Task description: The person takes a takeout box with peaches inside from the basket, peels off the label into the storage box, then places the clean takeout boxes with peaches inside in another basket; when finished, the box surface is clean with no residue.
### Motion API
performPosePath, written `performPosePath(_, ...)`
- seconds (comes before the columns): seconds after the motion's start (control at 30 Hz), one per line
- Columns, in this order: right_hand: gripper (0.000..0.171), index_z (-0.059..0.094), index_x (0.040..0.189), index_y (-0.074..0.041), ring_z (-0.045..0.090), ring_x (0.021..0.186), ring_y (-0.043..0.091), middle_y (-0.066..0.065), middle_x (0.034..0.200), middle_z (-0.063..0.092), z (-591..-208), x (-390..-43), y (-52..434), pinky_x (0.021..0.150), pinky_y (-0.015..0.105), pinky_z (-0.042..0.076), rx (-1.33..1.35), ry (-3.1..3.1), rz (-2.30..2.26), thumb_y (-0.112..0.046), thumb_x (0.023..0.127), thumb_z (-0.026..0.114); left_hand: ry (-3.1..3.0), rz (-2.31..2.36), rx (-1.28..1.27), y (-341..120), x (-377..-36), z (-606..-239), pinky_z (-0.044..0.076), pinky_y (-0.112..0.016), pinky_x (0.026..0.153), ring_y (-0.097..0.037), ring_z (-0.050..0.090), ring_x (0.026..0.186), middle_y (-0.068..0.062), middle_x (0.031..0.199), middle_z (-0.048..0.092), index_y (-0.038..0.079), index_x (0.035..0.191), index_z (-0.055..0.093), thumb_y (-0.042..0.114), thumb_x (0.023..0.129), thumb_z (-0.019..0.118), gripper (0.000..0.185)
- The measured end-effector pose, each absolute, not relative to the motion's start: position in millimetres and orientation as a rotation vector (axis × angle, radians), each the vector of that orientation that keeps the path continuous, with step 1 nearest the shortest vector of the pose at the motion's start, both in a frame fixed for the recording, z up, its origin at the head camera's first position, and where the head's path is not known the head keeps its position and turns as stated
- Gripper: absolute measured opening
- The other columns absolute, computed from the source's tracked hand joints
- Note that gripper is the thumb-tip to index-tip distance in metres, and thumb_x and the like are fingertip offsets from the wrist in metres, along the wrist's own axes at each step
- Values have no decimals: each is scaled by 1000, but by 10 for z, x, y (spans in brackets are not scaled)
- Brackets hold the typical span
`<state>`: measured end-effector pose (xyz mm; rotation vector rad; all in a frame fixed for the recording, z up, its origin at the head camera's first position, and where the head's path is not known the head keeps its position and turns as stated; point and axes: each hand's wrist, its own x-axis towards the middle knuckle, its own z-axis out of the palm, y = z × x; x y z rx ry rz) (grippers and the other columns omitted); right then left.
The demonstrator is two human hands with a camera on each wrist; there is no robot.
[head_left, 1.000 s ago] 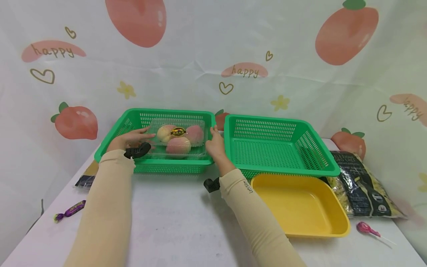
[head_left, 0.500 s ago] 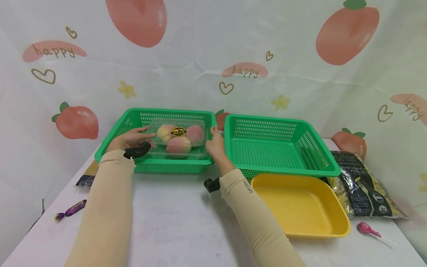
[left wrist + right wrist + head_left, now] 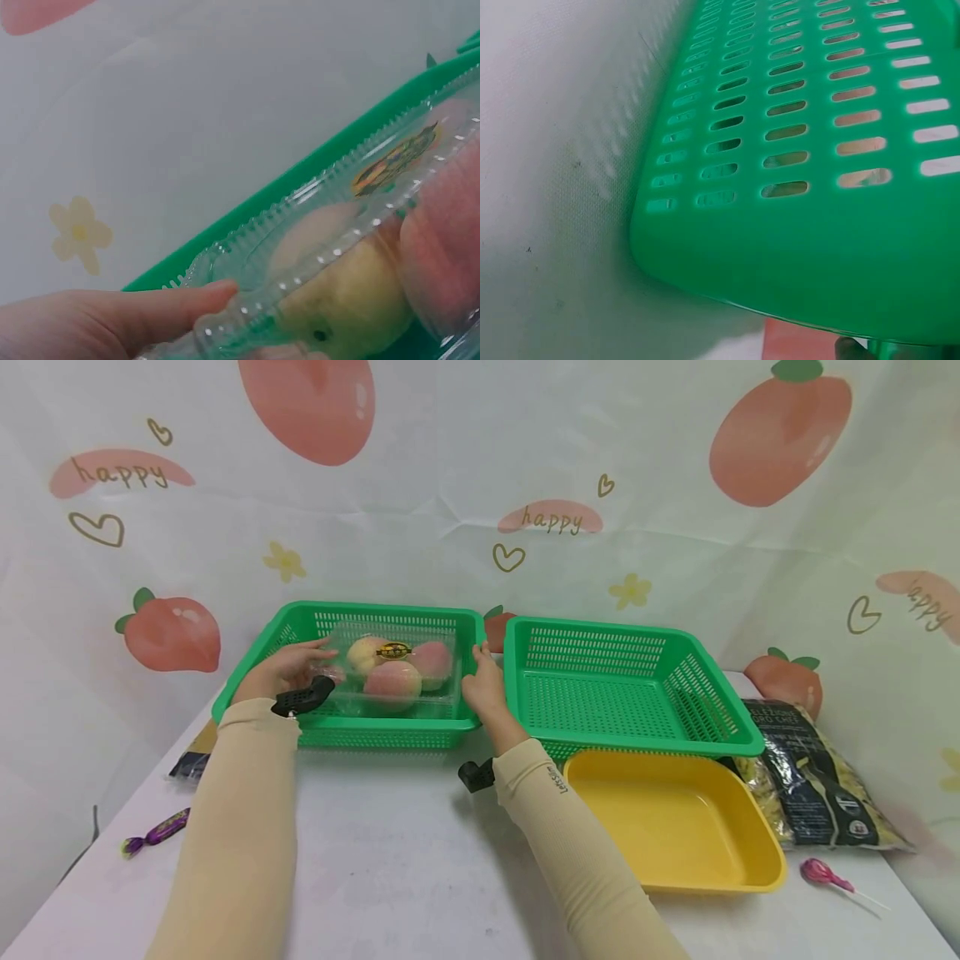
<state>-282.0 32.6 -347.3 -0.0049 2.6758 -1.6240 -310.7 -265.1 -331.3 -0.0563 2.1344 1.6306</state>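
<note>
L hand (image 3: 288, 667) grips clear fruit box (image 3: 393, 667) at its left end, box lying crosswise in left basket (image 3: 390, 727); R hand (image 3: 483, 681) holds basket's right rim.

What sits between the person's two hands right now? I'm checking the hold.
In the head view, the clear plastic clamshell box of peaches lies between the left hand and right hand, inside the left green slotted plastic basket.

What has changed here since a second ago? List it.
The left hand, gripping the clear peach box, has tilted and lifted its near edge and pushed it slightly toward the back of the left green basket. The right hand stays on that basket's rim; everything else is unmoved.
</note>
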Motion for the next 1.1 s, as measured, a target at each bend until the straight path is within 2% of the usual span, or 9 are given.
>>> performPosePath(0.1,60,24,148,-8,19,41,12,0,158,8,-3474,-2824,327,44,23,23,-5,2676,-1617,9,91,35,2166,1635,-96,-2666,-3106,-3301,29,-17,44,-2,22,37,-17,156,4,22,150,-2,28,100,40,65)
performPosePath(0.37,59,25,148,-9,21,41,12,0,158,8,-3485,-2831,321,43,23,24,12,2682,-1597,8,92,35,2238,1617,-148,-2670,-3084,-3282,32,-17,44,-1,29,38,-14,153,23,24,150,9,32,98,47,65)
performPosePath(0.5,59,25,148,-10,58,65,21,-1,158,8,-3475,-2828,326,44,23,25,6,2685,-1601,7,92,35,2160,1752,-154,-2654,-3042,-3241,46,-12,55,5,55,52,-14,154,17,20,150,8,25,99,45,63)
performPosePath(0.6,59,25,148,-10,62,95,28,-1,158,8,-3469,-2822,329,44,23,25,5,2677,-1609,7,92,35,2030,1918,-152,-2642,-2994,-3197,55,-17,68,-2,67,67,-12,157,2,18,150,5,17,99,43,63)
performPosePath(0.8,59,25,148,-10,39,49,19,-1,158,8,-3457,-2824,331,44,22,26,12,2677,-1604,7,92,36,1878,2139,-132,-2639,-2892,-3093,57,-20,67,-8,69,65,-17,155,-1,20,150,2,14,99,41,64)
performPosePath(0.87,59,25,147,-9,52,58,24,-1,158,8,-3453,-2822,330,44,22,26,12,2678,-1605,8,92,36,1835,2202,-124,-2636,-2847,-3056,57,-21,67,-9,69,66,-16,155,-4,21,150,2,15,99,42,65)
performPosePath(0.93,59,26,147,-9,62,89,28,-1,158,9,-3456,-2821,329,44,22,25,12,2682,-1606,8,91,36,1798,2267,-130,-2633,-2793,-3019,57,-22,66,-9,70,67,-15,156,-4,22,150,4,15,98,45,67)
performPosePath(1.03,59,27,147,-7,44,129,30,1,158,11,-3465,-2819,326,46,22,25,3,2703,-1605,9,91,36,1764,2360,-121,-2633,-2699,-2952,57,-23,64,-10,70,66,-14,151,29,21,150,9,15,96,51,69)
performPosePath(1.1,59,27,146,-6,37,134,29,3,158,12,-3469,-2819,324,46,22,26,-7,2718,-1604,9,90,37,1732,2414,-105,-2636,-2637,-2898,57,-24,62,-12,70,66,-12,126,60,20,150,12,15,94,54,70)
